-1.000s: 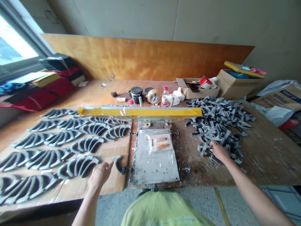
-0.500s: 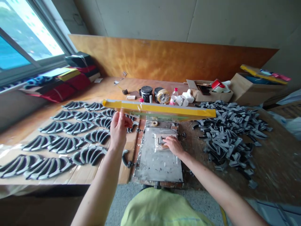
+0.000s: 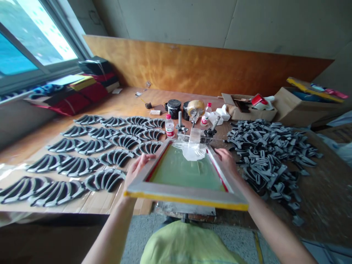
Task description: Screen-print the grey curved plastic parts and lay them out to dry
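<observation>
A screen frame (image 3: 187, 192) with green mesh and yellow tape along its near edge lies over the work plate (image 3: 189, 209), whose near end alone shows. My left hand (image 3: 139, 168) is closed on the frame's left side. On the opposite side, my right hand (image 3: 227, 161) rests at the outer rail, its fingers partly hidden behind the frame, so its grip is unclear. White paste and a pale squeegee (image 3: 195, 136) sit at the mesh's far end. Behind it stands a metal hinge clamp (image 3: 183, 135). The spot where the small part lay is covered by the frame.
Rows of curved grey parts (image 3: 79, 165) lie on cardboard at left. A heap of similar parts (image 3: 272, 157) is at right. Behind stand a bottle (image 3: 169, 126), black tubs (image 3: 174, 109), a tape roll (image 3: 195, 107) and an open box (image 3: 250, 112).
The frame has swung down from its raised, edge-on position toward the plate. My right hand has left the small part and moved to the frame's right side; my left hand came down with the frame.
</observation>
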A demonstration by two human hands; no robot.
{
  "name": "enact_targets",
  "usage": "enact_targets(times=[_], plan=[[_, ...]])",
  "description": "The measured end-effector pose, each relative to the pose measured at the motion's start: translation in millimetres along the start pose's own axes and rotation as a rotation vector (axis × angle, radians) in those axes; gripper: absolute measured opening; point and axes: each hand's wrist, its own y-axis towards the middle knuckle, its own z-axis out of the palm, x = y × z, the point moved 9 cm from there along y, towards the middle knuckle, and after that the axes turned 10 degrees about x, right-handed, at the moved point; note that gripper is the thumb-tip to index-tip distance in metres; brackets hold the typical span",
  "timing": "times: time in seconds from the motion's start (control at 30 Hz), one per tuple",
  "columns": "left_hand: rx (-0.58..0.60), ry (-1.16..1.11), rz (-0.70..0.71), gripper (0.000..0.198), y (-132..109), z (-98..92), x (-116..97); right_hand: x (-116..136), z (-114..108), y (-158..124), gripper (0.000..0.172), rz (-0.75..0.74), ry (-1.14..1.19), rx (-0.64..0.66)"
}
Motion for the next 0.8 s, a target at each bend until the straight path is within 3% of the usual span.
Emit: enact_targets(times=[0.07, 0.13, 0.2, 0.3, 0.4, 0.47, 0.67, 0.8], plan=[[0.082, 0.063, -0.176, 0.054, -15.7, -0.8, 42.0, 2.3, -20.1, 23.1, 0.041, -0.022, 0.043, -0.073], [0.129, 0.061, -0.277, 0.071, -24.9, 1.8, 83.4, 27.4, -22.4, 48.1, 0.052, -0.113, 0.036, -0.056], [0.128, 0.046, -0.313, 0.087, -26.1, 4.7, 119.5, 56.7, -6.9, 69.7, 0.060, -0.165, -0.043, 0.059], [0.102, 0.076, -0.308, 0.090, -20.5, 6.3, 156.1, 77.6, 26.7, 86.2, 0.039, -0.113, -0.152, 0.272], [0.124, 0.055, -0.308, 0.086, -17.2, 8.5, 171.4, 79.3, 47.8, 80.1, 0.015, -0.078, -0.190, 0.372], [0.138, 0.038, -0.319, 0.083, -17.8, 8.7, 173.2, 81.9, 53.1, 65.0, 0.010, -0.138, -0.202, 0.374], [0.131, 0.049, -0.311, 0.076, -19.3, 7.5, 173.0, 95.1, 47.8, 4.7, 0.028, -0.479, -0.164, 0.444], [0.097, 0.073, -0.302, 0.075, -17.5, 5.0, 180.0, 93.2, 38.9, 10.2, 0.023, -0.523, -0.092, 0.500]])
